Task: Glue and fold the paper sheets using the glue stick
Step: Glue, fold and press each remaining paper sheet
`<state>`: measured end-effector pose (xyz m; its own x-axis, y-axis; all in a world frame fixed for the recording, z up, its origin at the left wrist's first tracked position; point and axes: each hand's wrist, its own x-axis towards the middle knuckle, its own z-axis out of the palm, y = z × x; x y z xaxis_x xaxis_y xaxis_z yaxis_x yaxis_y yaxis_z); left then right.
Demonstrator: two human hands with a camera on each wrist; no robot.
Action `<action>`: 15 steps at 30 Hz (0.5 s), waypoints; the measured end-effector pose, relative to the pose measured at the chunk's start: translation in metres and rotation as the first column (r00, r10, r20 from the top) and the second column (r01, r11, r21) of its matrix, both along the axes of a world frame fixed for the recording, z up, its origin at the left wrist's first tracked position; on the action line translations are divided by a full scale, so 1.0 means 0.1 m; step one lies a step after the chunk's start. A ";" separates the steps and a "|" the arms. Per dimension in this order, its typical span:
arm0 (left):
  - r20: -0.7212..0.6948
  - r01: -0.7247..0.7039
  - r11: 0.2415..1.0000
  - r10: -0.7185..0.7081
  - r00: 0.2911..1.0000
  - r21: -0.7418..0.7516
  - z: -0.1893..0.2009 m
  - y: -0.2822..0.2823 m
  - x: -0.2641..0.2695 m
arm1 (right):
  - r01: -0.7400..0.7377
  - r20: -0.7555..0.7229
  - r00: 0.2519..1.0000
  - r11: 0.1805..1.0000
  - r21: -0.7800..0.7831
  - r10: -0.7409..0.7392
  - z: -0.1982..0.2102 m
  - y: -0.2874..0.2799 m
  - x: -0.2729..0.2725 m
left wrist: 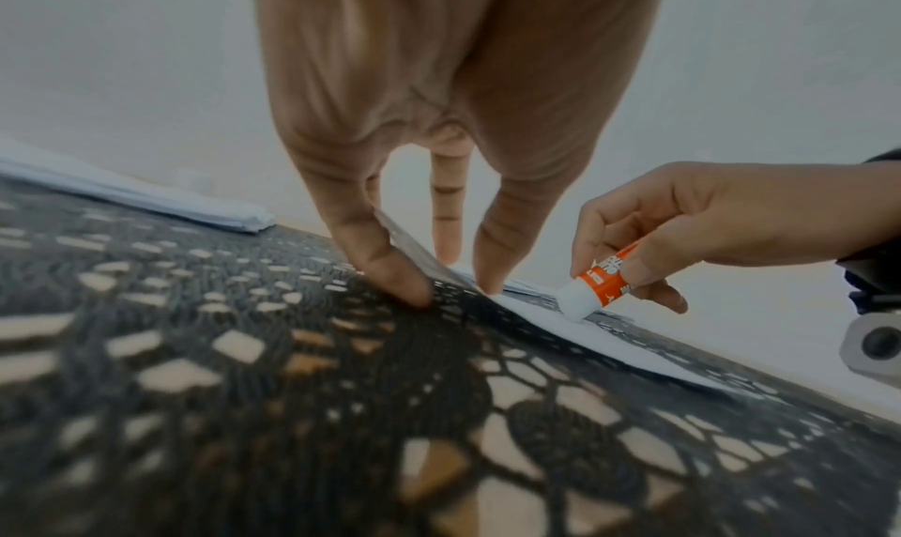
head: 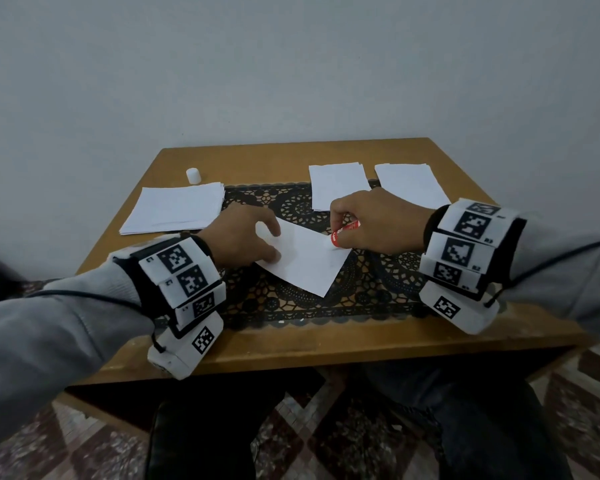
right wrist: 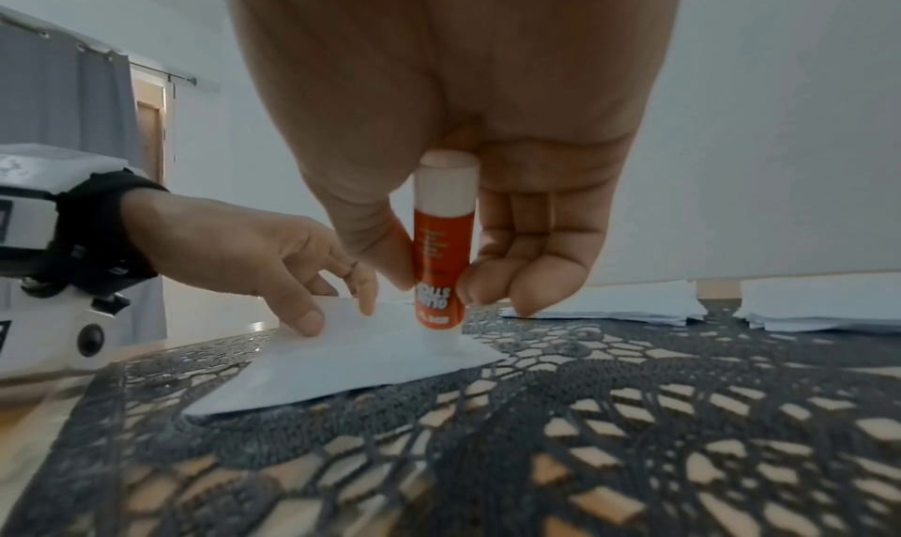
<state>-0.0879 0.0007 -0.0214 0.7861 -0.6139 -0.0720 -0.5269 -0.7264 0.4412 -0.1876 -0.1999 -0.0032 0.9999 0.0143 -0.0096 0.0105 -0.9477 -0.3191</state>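
Item: paper sheet on lace mat, pinned by my left hand, fingers spread straight. My right hand fingers clamp glue stick, tip on sheet.

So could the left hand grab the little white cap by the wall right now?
Probably yes: the small white plastic cap stands alone beyond the paper stack, but the left hand must leave the sheet.
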 end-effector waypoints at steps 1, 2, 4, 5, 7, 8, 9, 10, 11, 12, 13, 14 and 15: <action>0.008 0.031 0.999 -0.031 0.999 0.009 -0.01 -0.01 0.00 | -0.002 0.002 1.000 1.000 0.002 0.002 0.00 0.00 0.00; 0.010 0.061 0.998 -0.061 0.998 0.018 -0.01 -0.02 0.00 | -0.004 0.003 1.000 1.000 0.008 0.004 0.00 0.00 -0.01; -0.005 0.103 0.994 -0.103 0.995 0.036 -0.03 -0.03 0.01 | -0.005 0.008 1.000 1.000 0.024 0.005 0.00 0.00 -0.01; -0.008 0.117 0.992 -0.117 0.993 0.049 -0.03 -0.03 0.01 | -0.002 0.012 1.000 0.999 0.036 0.002 0.00 0.00 -0.01; 0.008 0.135 0.987 -0.136 0.991 0.086 -0.05 -0.05 0.02 | -0.003 0.019 1.000 0.998 0.055 0.001 0.01 0.00 -0.02; 0.020 0.136 0.985 -0.139 0.990 0.104 -0.06 -0.06 0.02 | -0.007 0.020 1.000 0.998 0.058 0.006 0.01 0.01 -0.03; 0.029 0.136 0.984 -0.140 0.990 0.118 -0.05 -0.07 0.01 | -0.012 0.018 1.000 0.998 0.060 0.011 0.01 0.03 -0.03; 0.034 0.140 0.982 -0.146 0.989 0.124 -0.05 -0.08 0.01 | -0.018 0.012 1.000 0.998 0.063 0.017 0.02 0.04 -0.04; 0.036 0.145 0.981 -0.151 0.988 0.129 -0.05 -0.08 0.01 | -0.022 0.004 1.000 0.998 0.065 0.022 0.02 0.06 -0.05; 0.038 0.149 0.980 -0.155 0.987 0.130 -0.05 -0.09 0.01 | -0.027 -0.004 1.000 0.997 0.066 0.028 0.02 0.09 -0.07; 0.041 0.150 0.980 -0.157 0.987 0.134 -0.05 -0.09 0.02 | -0.035 -0.010 0.999 0.997 0.063 0.036 0.03 0.11 -0.08; 0.040 0.149 0.979 -0.156 0.987 0.136 -0.05 -0.09 0.02 | -0.045 -0.015 0.999 0.997 0.061 0.046 0.03 0.13 -0.10; 0.036 0.144 0.980 -0.151 0.988 0.139 -0.05 -0.09 0.03 | -0.058 -0.022 0.998 0.996 0.060 0.060 0.04 0.16 -0.13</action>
